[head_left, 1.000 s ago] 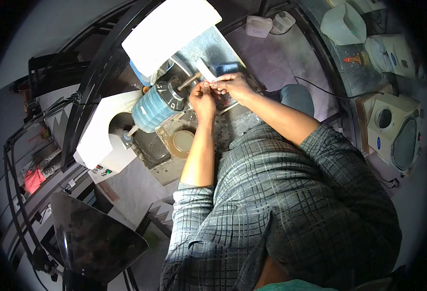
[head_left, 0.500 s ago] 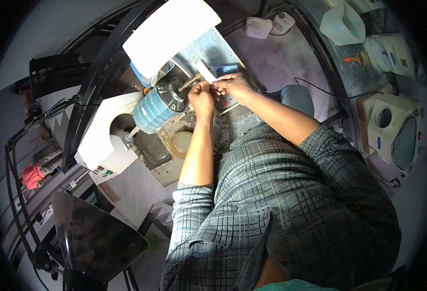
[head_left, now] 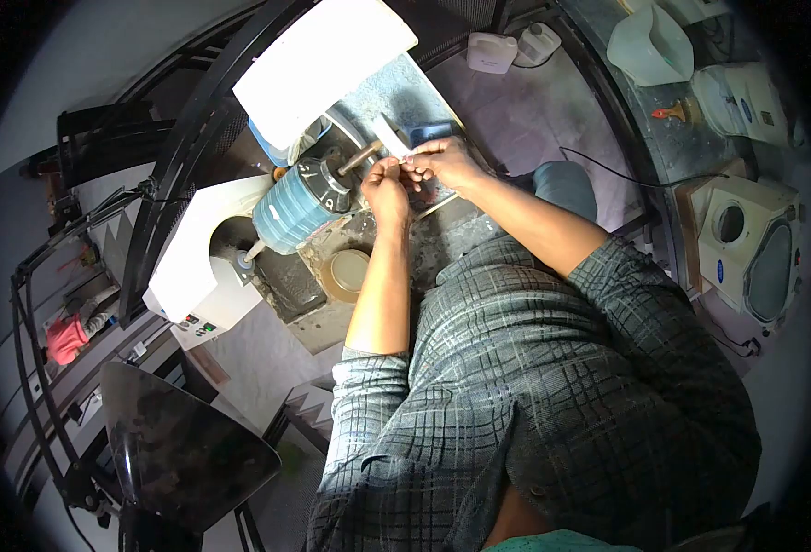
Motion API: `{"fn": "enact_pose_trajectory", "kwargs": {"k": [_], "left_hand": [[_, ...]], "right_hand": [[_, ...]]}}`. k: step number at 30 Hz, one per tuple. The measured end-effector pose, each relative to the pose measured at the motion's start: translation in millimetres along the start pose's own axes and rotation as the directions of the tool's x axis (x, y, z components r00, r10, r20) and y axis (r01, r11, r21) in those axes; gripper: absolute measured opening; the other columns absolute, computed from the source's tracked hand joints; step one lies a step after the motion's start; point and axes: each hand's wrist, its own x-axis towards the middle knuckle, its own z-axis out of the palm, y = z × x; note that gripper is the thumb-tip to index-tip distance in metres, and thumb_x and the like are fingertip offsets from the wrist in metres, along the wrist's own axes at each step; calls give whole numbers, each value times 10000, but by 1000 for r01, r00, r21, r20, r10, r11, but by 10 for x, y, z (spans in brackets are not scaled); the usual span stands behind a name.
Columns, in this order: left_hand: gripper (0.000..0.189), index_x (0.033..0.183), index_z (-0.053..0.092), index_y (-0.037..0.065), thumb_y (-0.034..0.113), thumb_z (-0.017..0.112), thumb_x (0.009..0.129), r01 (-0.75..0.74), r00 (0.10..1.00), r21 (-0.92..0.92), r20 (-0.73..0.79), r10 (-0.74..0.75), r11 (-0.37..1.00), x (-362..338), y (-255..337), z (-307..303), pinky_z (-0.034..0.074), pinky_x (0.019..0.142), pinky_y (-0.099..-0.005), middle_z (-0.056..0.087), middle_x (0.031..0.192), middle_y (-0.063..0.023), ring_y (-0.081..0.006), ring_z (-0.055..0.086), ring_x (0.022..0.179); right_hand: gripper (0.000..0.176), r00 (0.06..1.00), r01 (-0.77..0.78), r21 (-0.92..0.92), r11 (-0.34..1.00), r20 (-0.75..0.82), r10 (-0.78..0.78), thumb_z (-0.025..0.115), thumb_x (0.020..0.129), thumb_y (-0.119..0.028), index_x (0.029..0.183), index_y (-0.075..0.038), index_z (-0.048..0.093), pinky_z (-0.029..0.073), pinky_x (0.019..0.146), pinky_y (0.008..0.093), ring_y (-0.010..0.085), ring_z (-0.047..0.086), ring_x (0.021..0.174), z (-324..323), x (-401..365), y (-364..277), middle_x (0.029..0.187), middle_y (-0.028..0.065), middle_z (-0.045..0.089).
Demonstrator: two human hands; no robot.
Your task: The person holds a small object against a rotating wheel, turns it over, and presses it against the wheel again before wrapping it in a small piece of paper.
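Observation:
A blue, ribbed bench motor point(head_left: 288, 213) lies at an angle on the bench, and its metal spindle point(head_left: 359, 158) carries a thin white wheel point(head_left: 392, 137). Right at the wheel's lower edge, my left hand point(head_left: 387, 191) and my right hand point(head_left: 446, 166) meet with fingertips pinched together. Between them is a small piece with a pinkish spot point(head_left: 409, 160), mostly covered by the fingers; I cannot tell what it is. Behind the wheel, near the right fingers, sits a blue tray point(head_left: 430, 132).
A bright white hood point(head_left: 327, 69) overhangs the wheel. Left of the motor stands a white housing point(head_left: 189, 267) with switches. A round, tan dish point(head_left: 348, 271) is by my left forearm. The black lamp-like shade point(head_left: 180, 442) is at lower left; white jugs point(head_left: 492, 52) stand beyond the bench.
My left hand and forearm have shifted slightly to the right. Both hands stay together at the wheel's edge, and the pinkish spot shows more clearly between the fingers.

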Motion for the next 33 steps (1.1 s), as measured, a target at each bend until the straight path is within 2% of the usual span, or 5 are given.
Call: {"fn": "enact_pose_trajectory", "kwargs": {"k": [5, 10, 16, 21, 33], "left_hand": [[182, 789, 557, -31, 77, 446, 883, -77, 997, 36, 24, 76, 996, -108, 60, -19, 428, 442, -262, 573, 652, -90, -147, 524, 512], [185, 784, 560, -25, 79, 444, 885, -112, 993, 55, 27, 111, 992, -93, 49, -73, 424, 439, -264, 569, 641, -88, -145, 517, 507], [183, 780, 559, -26, 82, 448, 878, -47, 999, 62, -6, 48, 997, -62, 133, -46, 395, 410, -260, 565, 634, -87, -146, 506, 468], [171, 724, 552, -26, 52, 436, 822, -14, 999, 203, -34, 21, 979, 24, 210, -18, 348, 366, -258, 531, 569, -76, -140, 476, 419], [211, 656, 540, 2, 75, 452, 833, 24, 999, 154, -51, -16, 988, 62, 216, 27, 323, 342, -226, 499, 514, -43, -102, 449, 386]], "right_hand": [[135, 1000, 19, -116, 993, 7, -18, 637, 741, -64, 833, 36, 639, 412, 527, 188, 61, 526, 576, 80, -127, -104, 713, 41, 625], [122, 999, 47, -95, 994, 7, -46, 639, 733, -64, 809, 32, 640, 410, 508, 192, 67, 528, 554, 104, -90, -30, 691, 43, 625], [120, 1000, 17, -58, 998, -19, -18, 658, 734, -84, 784, 23, 640, 413, 486, 196, 68, 526, 540, 114, -89, -45, 681, 39, 624], [157, 999, -35, -1, 999, -36, 35, 683, 727, -108, 811, 18, 639, 424, 490, 195, 68, 527, 558, 112, -54, -14, 705, 43, 625], [168, 996, -32, -18, 999, -79, 30, 697, 714, -103, 810, 20, 637, 432, 480, 196, 74, 529, 554, 112, -50, -13, 693, 41, 614]]}}
